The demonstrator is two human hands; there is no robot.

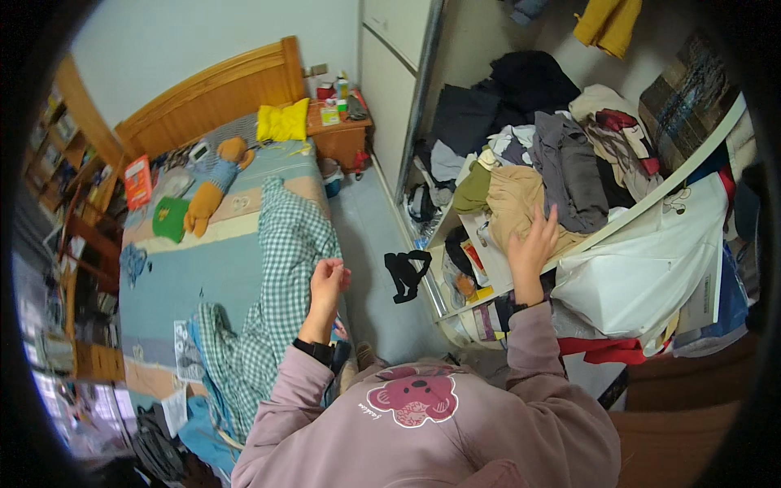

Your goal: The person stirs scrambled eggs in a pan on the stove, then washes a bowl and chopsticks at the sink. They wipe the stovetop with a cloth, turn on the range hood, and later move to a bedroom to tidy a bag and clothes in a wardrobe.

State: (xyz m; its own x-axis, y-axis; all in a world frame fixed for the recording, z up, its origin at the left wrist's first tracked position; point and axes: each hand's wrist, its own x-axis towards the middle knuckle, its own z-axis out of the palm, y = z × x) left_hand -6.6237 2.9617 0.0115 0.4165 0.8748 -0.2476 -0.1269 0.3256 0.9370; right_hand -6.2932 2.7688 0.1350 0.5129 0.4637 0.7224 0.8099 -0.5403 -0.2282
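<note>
My right hand (532, 247) is spread over a tan garment (515, 195) at the front of the wardrobe shelf; whether it presses on the cloth I cannot tell. Beside that garment lie dark grey folded trousers (570, 174) and an olive green cloth (473, 190). Behind them, black clothes (528, 82) are heaped. My left hand (327, 282) hangs near the bed's edge with its fingers curled together and nothing visible in them. Under it in the picture is a green-and-white gingham cloth (290, 232) spread along the bed (183, 274).
A black strappy item (406, 276) lies on the grey floor (372, 226) between bed and wardrobe. Below the shelf, an open compartment (497, 265) holds small items. A white bag (640, 268) bulges at the wardrobe's right. A nightstand (338, 143) stands beside the headboard (213, 91).
</note>
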